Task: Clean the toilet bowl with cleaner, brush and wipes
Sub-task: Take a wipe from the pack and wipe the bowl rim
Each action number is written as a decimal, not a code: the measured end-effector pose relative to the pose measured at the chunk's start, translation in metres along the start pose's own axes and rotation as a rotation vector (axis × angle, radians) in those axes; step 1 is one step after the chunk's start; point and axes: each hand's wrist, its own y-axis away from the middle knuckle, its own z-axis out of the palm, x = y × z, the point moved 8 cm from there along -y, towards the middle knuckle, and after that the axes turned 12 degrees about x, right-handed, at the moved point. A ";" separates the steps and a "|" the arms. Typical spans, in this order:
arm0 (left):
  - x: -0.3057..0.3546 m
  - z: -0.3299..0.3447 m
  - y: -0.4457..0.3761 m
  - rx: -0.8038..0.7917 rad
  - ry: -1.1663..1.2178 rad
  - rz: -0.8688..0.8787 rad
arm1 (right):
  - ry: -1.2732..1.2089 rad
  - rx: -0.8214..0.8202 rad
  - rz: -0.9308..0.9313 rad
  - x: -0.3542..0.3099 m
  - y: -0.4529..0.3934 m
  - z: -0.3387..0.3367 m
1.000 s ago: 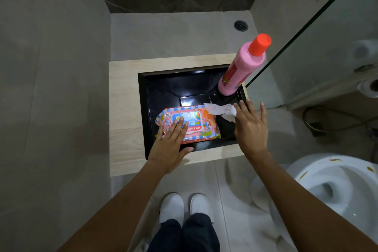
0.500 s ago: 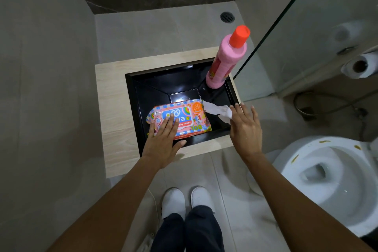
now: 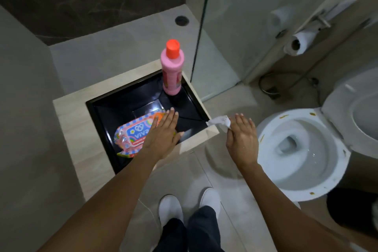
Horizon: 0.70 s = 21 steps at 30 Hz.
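A colourful pack of wipes (image 3: 134, 134) lies in the black tray (image 3: 126, 98). My left hand (image 3: 163, 135) rests flat on the pack with straight fingers. My right hand (image 3: 242, 139) pinches a crumpled white wipe (image 3: 218, 121), free of the pack, over the tray's right corner. A pink cleaner bottle (image 3: 171, 71) with an orange cap stands upright in the tray's far right corner. The white toilet bowl (image 3: 304, 184) is open at the right, with brown stains on its rim. No brush is in view.
The tray sits in a light wooden stand (image 3: 75, 129) on the tiled floor. A glass shower panel (image 3: 201, 26) rises behind the bottle. A toilet paper roll (image 3: 300, 42) hangs on the right wall, a hose (image 3: 286, 80) lies below it. My white shoes (image 3: 188, 204) are at the bottom.
My right hand has pulled the wipe out of the pack and moved right, toward the toilet. My left hand has slid to the pack's right end. The view has turned right.
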 end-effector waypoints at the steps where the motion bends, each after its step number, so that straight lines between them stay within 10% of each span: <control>1: 0.012 0.000 -0.008 0.001 -0.003 0.027 | 0.001 0.011 0.039 0.012 0.002 -0.005; 21: 0.257 0.086 -0.061 -0.318 -0.161 0.446 | 0.090 0.103 0.611 0.258 0.131 -0.073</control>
